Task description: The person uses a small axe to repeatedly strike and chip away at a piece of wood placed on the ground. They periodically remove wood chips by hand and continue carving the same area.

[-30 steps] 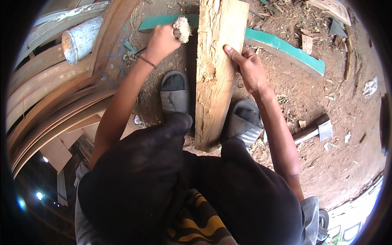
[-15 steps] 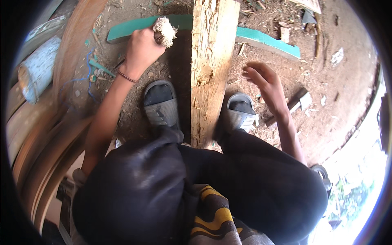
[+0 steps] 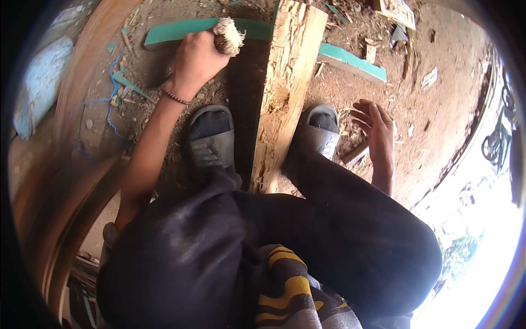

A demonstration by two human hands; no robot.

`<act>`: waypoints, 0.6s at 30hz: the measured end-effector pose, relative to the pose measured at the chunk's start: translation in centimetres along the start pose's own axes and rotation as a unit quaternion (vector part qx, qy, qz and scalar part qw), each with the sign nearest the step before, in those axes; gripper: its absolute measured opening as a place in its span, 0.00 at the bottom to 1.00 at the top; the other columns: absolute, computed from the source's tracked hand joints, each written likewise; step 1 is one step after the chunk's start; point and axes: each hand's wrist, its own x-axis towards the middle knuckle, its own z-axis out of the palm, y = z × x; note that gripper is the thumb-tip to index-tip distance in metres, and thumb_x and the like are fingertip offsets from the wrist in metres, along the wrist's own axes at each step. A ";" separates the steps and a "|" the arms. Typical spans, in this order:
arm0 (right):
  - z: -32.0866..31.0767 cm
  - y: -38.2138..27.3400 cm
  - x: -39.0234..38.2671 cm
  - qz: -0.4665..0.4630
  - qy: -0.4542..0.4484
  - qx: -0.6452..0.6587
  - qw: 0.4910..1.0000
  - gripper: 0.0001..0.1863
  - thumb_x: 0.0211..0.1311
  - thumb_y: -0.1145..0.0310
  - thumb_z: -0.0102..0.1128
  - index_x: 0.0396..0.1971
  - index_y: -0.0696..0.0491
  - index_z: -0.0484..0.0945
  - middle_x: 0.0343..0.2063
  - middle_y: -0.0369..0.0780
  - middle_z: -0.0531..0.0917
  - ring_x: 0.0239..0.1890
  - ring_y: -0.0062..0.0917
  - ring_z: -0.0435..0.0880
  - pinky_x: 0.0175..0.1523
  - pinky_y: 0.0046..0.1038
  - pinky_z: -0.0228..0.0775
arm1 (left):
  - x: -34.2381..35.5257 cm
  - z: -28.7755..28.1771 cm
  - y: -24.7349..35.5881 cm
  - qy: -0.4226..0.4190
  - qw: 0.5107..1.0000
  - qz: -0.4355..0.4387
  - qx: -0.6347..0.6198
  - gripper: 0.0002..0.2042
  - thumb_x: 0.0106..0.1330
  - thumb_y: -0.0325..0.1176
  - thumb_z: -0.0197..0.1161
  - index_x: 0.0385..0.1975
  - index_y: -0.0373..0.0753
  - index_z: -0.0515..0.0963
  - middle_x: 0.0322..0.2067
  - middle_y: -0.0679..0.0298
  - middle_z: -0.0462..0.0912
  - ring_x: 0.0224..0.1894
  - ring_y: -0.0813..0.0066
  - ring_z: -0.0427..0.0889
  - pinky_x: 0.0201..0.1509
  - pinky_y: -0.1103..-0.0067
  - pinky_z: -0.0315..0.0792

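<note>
My left hand point(image 3: 200, 61) is closed around an upright wooden handle point(image 3: 229, 37), whose pale top is frayed and mushroomed. The rest of that tool is hidden below my fist, over a green-painted board point(image 3: 175, 34). A thick, rough-hewn wooden beam point(image 3: 282, 93) runs between my feet, its upper face chipped. To its right, my right hand point(image 3: 379, 129) hangs with fingers apart and holds nothing. Beneath that hand lies a tool with a dark handle point(image 3: 356, 154), mostly covered by the hand now.
My sandalled feet, the left sandal point(image 3: 212, 145) and the right sandal point(image 3: 323, 134), flank the beam. Wood chips litter the dirt floor point(image 3: 427, 126). Curved brown timbers point(image 3: 82, 230), a pale blue cylinder point(image 3: 41, 90) and a blue string point(image 3: 112, 104) are at left.
My right hand has moved right and slightly down, over the dark-handled tool, its fingers spreading. My left hand keeps its grip on the wooden handle. The view has shifted a little.
</note>
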 end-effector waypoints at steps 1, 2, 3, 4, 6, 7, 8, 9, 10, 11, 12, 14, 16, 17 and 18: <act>0.0 -0.2 0.7 -0.007 -0.019 -0.001 1.000 0.19 0.76 0.61 0.45 0.52 0.61 0.76 0.45 0.45 0.84 0.45 0.30 0.85 0.49 0.29 0.77 | -0.1 0.1 0.1 0.000 1.000 0.011 0.004 0.12 0.53 0.33 0.68 0.34 0.34 0.82 0.30 0.46 0.83 0.36 0.46 0.83 0.38 0.65 0.78; 0.1 -0.3 1.2 -0.026 -0.027 -0.004 0.999 0.19 0.76 0.62 0.45 0.52 0.61 0.76 0.45 0.45 0.84 0.45 0.30 0.85 0.49 0.29 0.77 | -0.2 0.1 0.1 0.002 1.000 0.018 -0.008 0.12 0.53 0.33 0.68 0.34 0.34 0.82 0.31 0.45 0.83 0.36 0.46 0.83 0.38 0.65 0.78; 0.2 -0.4 1.5 -0.024 -0.048 -0.010 0.999 0.19 0.76 0.62 0.45 0.52 0.61 0.76 0.45 0.45 0.84 0.45 0.30 0.85 0.49 0.29 0.77 | -0.3 0.1 0.3 0.008 1.000 0.007 0.007 0.12 0.52 0.33 0.68 0.33 0.33 0.82 0.30 0.44 0.83 0.36 0.45 0.83 0.38 0.64 0.78; 0.3 -0.4 1.7 -0.035 -0.065 -0.016 0.997 0.19 0.76 0.62 0.45 0.53 0.61 0.76 0.45 0.45 0.84 0.45 0.30 0.85 0.49 0.29 0.77 | -0.4 0.1 0.4 0.009 1.000 -0.004 0.022 0.12 0.52 0.34 0.68 0.31 0.32 0.82 0.29 0.44 0.82 0.36 0.45 0.83 0.37 0.64 0.78; 0.7 0.0 1.5 -0.030 -0.072 -0.018 0.997 0.19 0.74 0.62 0.47 0.53 0.61 0.75 0.45 0.46 0.84 0.45 0.29 0.85 0.49 0.28 0.77 | -0.7 0.0 0.8 0.009 0.999 -0.012 0.040 0.12 0.51 0.34 0.69 0.29 0.31 0.82 0.28 0.43 0.82 0.34 0.44 0.83 0.36 0.63 0.78; 1.0 0.3 1.3 -0.034 -0.069 -0.023 0.997 0.19 0.74 0.62 0.47 0.53 0.61 0.76 0.45 0.46 0.84 0.45 0.29 0.85 0.49 0.28 0.77 | -0.7 0.0 1.1 0.015 0.998 -0.017 0.051 0.12 0.50 0.34 0.69 0.28 0.30 0.82 0.27 0.43 0.82 0.33 0.43 0.83 0.35 0.63 0.78; 1.3 0.7 1.1 -0.040 -0.053 -0.029 0.997 0.19 0.74 0.63 0.48 0.53 0.61 0.76 0.45 0.46 0.84 0.44 0.28 0.85 0.48 0.28 0.77 | -0.8 0.2 1.3 0.019 0.998 -0.023 0.048 0.12 0.50 0.34 0.69 0.27 0.30 0.82 0.27 0.42 0.81 0.33 0.43 0.83 0.35 0.63 0.78; 1.6 1.2 0.9 -0.063 -0.043 -0.046 0.996 0.19 0.73 0.63 0.50 0.53 0.62 0.76 0.44 0.47 0.84 0.43 0.28 0.85 0.47 0.28 0.78 | -0.9 0.2 1.5 0.028 0.998 -0.033 0.048 0.13 0.50 0.35 0.69 0.26 0.29 0.82 0.26 0.41 0.81 0.33 0.43 0.83 0.34 0.62 0.78; 1.7 1.7 0.6 -0.092 -0.049 -0.060 0.993 0.19 0.72 0.64 0.50 0.52 0.62 0.76 0.44 0.47 0.84 0.42 0.28 0.85 0.47 0.27 0.77 | -0.9 0.3 1.7 0.040 0.998 -0.029 0.044 0.13 0.50 0.35 0.69 0.26 0.28 0.82 0.25 0.41 0.81 0.32 0.43 0.83 0.34 0.62 0.78; 1.9 2.3 0.4 -0.065 -0.062 -0.032 0.995 0.19 0.72 0.63 0.50 0.52 0.63 0.76 0.44 0.47 0.84 0.42 0.28 0.85 0.47 0.27 0.77 | -1.0 0.3 1.7 0.037 0.997 -0.041 0.050 0.13 0.50 0.35 0.69 0.25 0.28 0.81 0.25 0.40 0.80 0.33 0.42 0.83 0.34 0.62 0.77; 1.9 2.8 0.3 -0.070 -0.083 0.001 0.994 0.19 0.72 0.63 0.51 0.52 0.63 0.76 0.44 0.47 0.84 0.42 0.28 0.85 0.46 0.26 0.77 | -0.9 0.4 1.8 0.041 0.997 -0.037 0.049 0.14 0.50 0.36 0.69 0.25 0.28 0.81 0.25 0.39 0.80 0.33 0.42 0.82 0.34 0.62 0.77; 1.9 3.7 0.1 -0.072 -0.088 -0.007 0.993 0.18 0.72 0.64 0.50 0.50 0.63 0.76 0.43 0.46 0.84 0.41 0.27 0.85 0.44 0.25 0.76 | -0.8 0.5 1.7 0.042 0.998 -0.027 0.045 0.15 0.51 0.36 0.69 0.25 0.27 0.81 0.25 0.37 0.79 0.34 0.41 0.82 0.33 0.61 0.77; 1.7 4.2 0.0 -0.097 -0.061 0.009 0.993 0.18 0.70 0.65 0.51 0.48 0.63 0.79 0.38 0.46 0.86 0.38 0.28 0.87 0.42 0.26 0.76 | -0.7 0.6 1.6 0.051 0.998 -0.013 0.038 0.15 0.52 0.37 0.69 0.24 0.26 0.81 0.24 0.36 0.78 0.35 0.41 0.81 0.33 0.61 0.77; 1.9 4.4 0.0 -0.111 -0.055 0.040 0.992 0.17 0.69 0.64 0.51 0.46 0.62 0.80 0.35 0.45 0.86 0.36 0.26 0.86 0.40 0.25 0.76 | -0.8 0.7 1.5 0.043 0.998 -0.022 0.044 0.16 0.53 0.39 0.70 0.24 0.27 0.81 0.25 0.37 0.78 0.36 0.40 0.80 0.31 0.61 0.76; 1.8 4.4 0.1 -0.113 -0.018 -0.047 0.992 0.16 0.69 0.64 0.52 0.44 0.61 0.81 0.32 0.43 0.86 0.34 0.24 0.84 0.39 0.26 0.76 | -0.7 0.9 1.5 0.027 0.997 -0.057 0.034 0.17 0.54 0.41 0.70 0.27 0.29 0.82 0.26 0.38 0.79 0.35 0.40 0.80 0.31 0.61 0.76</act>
